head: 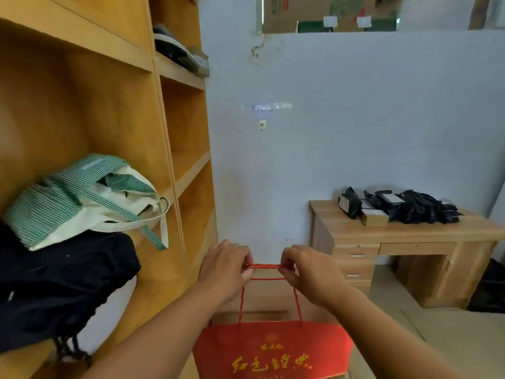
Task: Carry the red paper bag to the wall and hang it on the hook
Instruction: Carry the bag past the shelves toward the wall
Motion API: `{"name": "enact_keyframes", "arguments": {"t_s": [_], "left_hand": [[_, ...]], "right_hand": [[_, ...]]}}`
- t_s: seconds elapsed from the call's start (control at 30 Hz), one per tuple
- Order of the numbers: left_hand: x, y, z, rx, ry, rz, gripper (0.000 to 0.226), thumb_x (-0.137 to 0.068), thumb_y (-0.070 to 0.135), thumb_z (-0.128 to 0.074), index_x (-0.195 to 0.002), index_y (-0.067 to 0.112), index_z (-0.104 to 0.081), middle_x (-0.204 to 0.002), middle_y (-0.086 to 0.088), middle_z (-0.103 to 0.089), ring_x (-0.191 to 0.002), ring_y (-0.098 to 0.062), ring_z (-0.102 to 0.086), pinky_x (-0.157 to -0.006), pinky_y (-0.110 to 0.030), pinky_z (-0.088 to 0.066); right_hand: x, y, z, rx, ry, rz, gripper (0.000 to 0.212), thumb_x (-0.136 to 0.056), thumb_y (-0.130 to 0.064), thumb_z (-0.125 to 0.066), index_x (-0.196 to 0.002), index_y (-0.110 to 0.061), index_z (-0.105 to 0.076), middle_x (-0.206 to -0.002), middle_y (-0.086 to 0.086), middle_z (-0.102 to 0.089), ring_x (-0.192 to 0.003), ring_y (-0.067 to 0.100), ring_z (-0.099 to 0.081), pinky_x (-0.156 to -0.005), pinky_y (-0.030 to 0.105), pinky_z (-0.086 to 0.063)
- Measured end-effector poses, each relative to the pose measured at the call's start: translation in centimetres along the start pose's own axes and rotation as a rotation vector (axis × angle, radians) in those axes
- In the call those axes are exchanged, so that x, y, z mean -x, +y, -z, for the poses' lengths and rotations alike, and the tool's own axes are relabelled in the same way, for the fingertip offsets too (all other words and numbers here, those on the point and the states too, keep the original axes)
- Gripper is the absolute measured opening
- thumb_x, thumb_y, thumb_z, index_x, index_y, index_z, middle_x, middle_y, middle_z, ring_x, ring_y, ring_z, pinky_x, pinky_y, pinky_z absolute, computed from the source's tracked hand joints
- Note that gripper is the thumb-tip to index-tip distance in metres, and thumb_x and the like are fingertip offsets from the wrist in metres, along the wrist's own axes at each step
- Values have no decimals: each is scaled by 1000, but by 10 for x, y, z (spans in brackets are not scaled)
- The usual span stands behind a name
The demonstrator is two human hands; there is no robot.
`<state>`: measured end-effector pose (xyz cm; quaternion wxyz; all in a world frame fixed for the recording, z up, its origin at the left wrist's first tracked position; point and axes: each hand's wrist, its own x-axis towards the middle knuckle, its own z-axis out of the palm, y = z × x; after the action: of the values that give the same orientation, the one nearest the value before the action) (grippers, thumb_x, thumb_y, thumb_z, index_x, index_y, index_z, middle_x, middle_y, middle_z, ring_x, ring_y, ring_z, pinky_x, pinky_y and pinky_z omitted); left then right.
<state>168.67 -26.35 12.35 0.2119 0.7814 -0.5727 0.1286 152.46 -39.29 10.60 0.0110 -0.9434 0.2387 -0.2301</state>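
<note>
The red paper bag (273, 348) with gold lettering hangs low in front of me by its red cord handles (263, 266). My left hand (224, 269) pinches the left end of the cords and my right hand (308, 272) pinches the right end, stretching them level between both hands. A small hook (262, 125) sits on the pale wall (355, 119) ahead, well above the hands, with faint writing just above it. Nothing hangs on the hook.
A tall wooden shelf unit (169, 149) stands close on my left, holding a green-striped cloth bag (87, 198) and a black bag (62, 285). A wooden desk (410, 236) with black packets (415, 206) stands against the wall at right. Cardboard lies on the floor (451, 337).
</note>
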Motion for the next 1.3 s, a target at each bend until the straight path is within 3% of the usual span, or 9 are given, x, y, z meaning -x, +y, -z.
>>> {"name": "enact_keyframes", "arguments": {"t_s": [0.3, 0.5, 0.73, 0.87, 0.93, 0.97, 1.03, 1.07, 1.3], "left_hand": [[-154, -55, -60, 50, 46, 39, 7, -86, 35, -72, -89, 30, -71, -72, 17, -47, -84, -12, -49, -67, -30, -35], [-251, -109, -117, 88, 59, 10, 6, -85, 37, -73, -85, 31, -71, -80, 13, -68, -83, -10, -54, -65, -29, -36], [-371, -166, -157, 113, 62, -46, 7, -84, 37, -74, -85, 32, -70, -81, 14, -69, -81, -9, -53, -65, -26, -36], [-442, -188, -174, 96, 80, -66, 7, -85, 38, -74, -86, 31, -70, -80, 13, -69, -81, -9, -54, -65, -27, -39], [-475, -199, -186, 82, 72, -75, 7, -85, 38, -73, -86, 32, -70, -81, 13, -69, -82, -10, -54, -67, -29, -42], [-491, -205, -192, 73, 70, -80, 7, -85, 38, -72, -86, 32, -70, -81, 13, -69, -82, -10, -55, -67, -29, -42], [-522, -216, -204, 59, 59, -87, 7, -86, 38, -72, -86, 31, -70, -80, 13, -69, -82, -11, -55, -64, -29, -40], [-538, -220, -210, 54, 56, -89, 7, -86, 38, -72, -86, 31, -70, -80, 13, -69, -82, -11, -55, -64, -29, -38], [-655, -247, -244, 63, 59, -39, 6, -82, 32, -71, -78, 33, -68, -77, 15, -67, -82, -8, -56, -61, -26, -34]], "right_hand": [[-147, 88, -37, -116, -56, 3, 4, -94, -28, -63, -91, -26, -62, -92, -9, -65, -87, 13, -57, -69, 34, -48], [-242, 136, -82, -72, -71, 5, 6, -94, -29, -64, -90, -27, -61, -89, -9, -64, -82, 12, -57, -61, 27, -39], [-353, 182, -114, -54, -85, -49, 7, -93, -30, -65, -88, -29, -61, -87, -11, -64, -82, 11, -57, -71, 39, -54], [-410, 207, -113, 38, -75, -37, 7, -99, -32, -59, -96, -27, -62, -89, -12, -59, -70, 0, -52, -60, 8, -41], [-439, 224, -119, 42, -66, -39, 8, -100, -33, -57, -97, -27, -62, -93, -11, -60, -71, -1, -51, -55, 11, -37], [-455, 233, -127, 8, -55, -41, 7, -99, -32, -59, -95, -26, -62, -93, -10, -62, -77, 4, -56, -60, 14, -38], [-485, 255, -147, -41, -27, -44, 6, -96, -29, -64, -92, -24, -63, -90, -8, -64, -84, 14, -58, -67, 31, -46], [-500, 266, -155, -41, -17, -45, 7, -94, -29, -66, -90, -24, -63, -89, -8, -64, -82, 14, -57, -66, 33, -47], [-607, 345, -189, -155, 45, -15, 5, -94, -28, -67, -92, -24, -68, -88, -8, -63, -73, 8, -55, -65, 27, -44]]}}
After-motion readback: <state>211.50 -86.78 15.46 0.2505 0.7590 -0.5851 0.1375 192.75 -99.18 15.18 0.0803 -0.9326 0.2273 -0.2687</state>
